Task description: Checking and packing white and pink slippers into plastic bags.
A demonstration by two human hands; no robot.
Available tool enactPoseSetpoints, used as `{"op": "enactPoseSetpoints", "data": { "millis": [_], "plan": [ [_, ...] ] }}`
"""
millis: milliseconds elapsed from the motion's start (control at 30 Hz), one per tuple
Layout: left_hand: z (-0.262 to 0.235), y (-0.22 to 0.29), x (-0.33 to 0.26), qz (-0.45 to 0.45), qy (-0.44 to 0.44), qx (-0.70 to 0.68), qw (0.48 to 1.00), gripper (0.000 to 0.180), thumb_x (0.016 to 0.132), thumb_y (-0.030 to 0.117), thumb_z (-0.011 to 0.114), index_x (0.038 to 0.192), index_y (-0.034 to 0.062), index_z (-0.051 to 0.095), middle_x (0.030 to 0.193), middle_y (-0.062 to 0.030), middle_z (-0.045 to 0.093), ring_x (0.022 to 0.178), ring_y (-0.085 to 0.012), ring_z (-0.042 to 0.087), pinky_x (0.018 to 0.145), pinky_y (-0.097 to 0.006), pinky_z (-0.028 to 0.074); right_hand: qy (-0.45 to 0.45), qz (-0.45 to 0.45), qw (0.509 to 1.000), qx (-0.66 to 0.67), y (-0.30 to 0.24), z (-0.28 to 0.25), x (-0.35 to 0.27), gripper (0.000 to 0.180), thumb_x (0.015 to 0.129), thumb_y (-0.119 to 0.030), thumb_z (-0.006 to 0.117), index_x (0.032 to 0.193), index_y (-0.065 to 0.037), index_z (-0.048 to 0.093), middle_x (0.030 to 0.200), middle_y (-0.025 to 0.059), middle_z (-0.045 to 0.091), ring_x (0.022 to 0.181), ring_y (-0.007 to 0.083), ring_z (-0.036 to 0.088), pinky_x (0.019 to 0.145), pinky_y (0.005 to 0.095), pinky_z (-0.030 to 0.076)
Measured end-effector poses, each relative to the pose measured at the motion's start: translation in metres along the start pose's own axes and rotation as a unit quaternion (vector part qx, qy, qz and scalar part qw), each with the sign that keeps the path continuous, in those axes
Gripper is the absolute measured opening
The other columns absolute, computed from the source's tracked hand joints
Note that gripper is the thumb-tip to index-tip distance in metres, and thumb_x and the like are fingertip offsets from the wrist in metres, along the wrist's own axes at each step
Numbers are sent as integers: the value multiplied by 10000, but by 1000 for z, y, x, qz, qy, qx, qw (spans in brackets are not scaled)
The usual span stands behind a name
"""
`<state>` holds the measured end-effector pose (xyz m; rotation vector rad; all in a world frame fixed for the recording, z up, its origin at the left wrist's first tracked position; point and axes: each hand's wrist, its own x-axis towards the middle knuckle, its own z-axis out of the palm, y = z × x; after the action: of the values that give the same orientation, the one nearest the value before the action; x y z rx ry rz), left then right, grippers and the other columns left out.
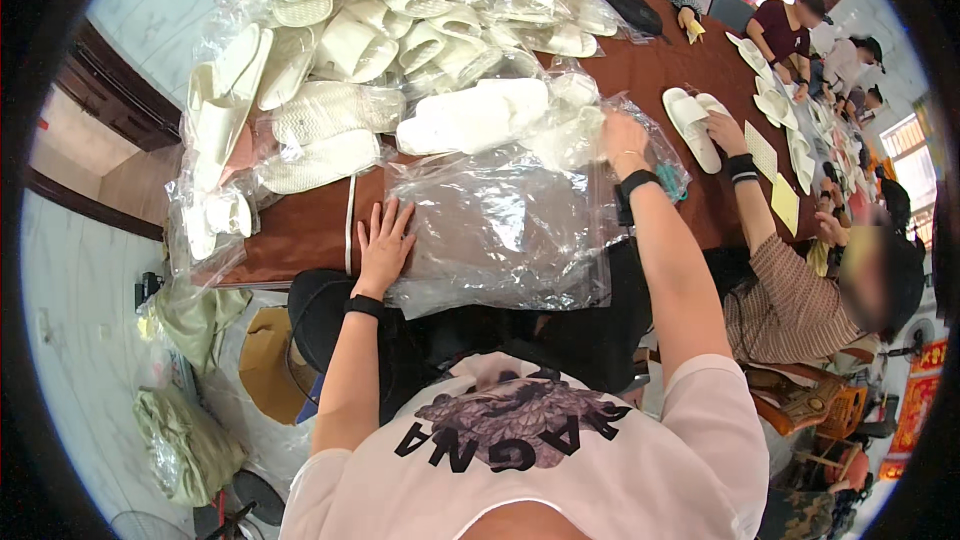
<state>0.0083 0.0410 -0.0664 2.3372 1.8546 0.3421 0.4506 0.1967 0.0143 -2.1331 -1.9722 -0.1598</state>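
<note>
Bag [480, 225] clear, shiny, creased, roughly rectangular

Lit brightly; dark beneath the near edge of the brown table [640, 70]. Glinting in white streaks off the clear plastic bag [505, 215] on the table. Nearly washed out at the window [906, 152] beyond the table's right end. Crisp over the table, softer far right of it. Smeared over a head [868, 262] right of the table. Bowed and blackened outward from the table.
</note>
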Motion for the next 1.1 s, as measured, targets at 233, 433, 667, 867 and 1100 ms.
{"op": "enactPoseSetpoints", "data": {
  "millis": [233, 433, 667, 867, 1100],
  "plan": [
    [-1, -4, -6, -3, 12, 14, 1000, 576, 935, 328, 541, 1473, 276, 340, 1563, -21, 248, 1434, -327, 206, 1109, -610, 178, 162, 40, 979, -117, 45, -119, 18, 367, 936, -168, 435, 1275, -233, 563, 1063, 145, 614, 922, 345, 649, 745, 456, 531],
    [-6, -3, -5, 5, 33, 16, 999, 568, 915, 320, 563, 1449, 265, 376, 1529, -26, 308, 1407, -320, 259, 1088, -602, 226, 263, -151, 937, -171, 57, -228, 4, 510, 877, -52, 480, 1314, -306, 550, 888, 75, 543, 771, 274, 611, 661, 391, 500],
    [-2, -5, -6, 9, 63, 27, 998, 556, 897, 325, 584, 1421, 264, 405, 1489, -43, 370, 1386, -329, 294, 1080, -593, 255, 243, -388, 886, -77, -9, -293, -28, 576, 807, 21, 558, 1273, -314, 609, 838, 27, 536, 699, 197, 558, 599, 287, 475],
    [-4, -8, -11, -14, 41, 29, 999, 577, 903, 347, 572, 1443, 284, 378, 1497, -34, 362, 1406, -328, 266, 1096, -590, 229, -9, -399, 915, -54, -104, -226, -67, 412, 864, -119, 574, 1227, -305, 633, 905, 8, 584, 814, 158, 589, 753, 282, 510],
    [-5, -4, -7, -13, 1, 11, 1000, 522, 939, 350, 500, 1441, 269, 379, 1557, -31, 260, 1433, -322, 215, 1118, -594, 179, 81, -434, 897, 27, -136, -88, -101, 374, 872, -66, 528, 1218, -189, 598, 1179, 54, 598, 1174, 233, 537, 966, 372, 459]
  ]
}}
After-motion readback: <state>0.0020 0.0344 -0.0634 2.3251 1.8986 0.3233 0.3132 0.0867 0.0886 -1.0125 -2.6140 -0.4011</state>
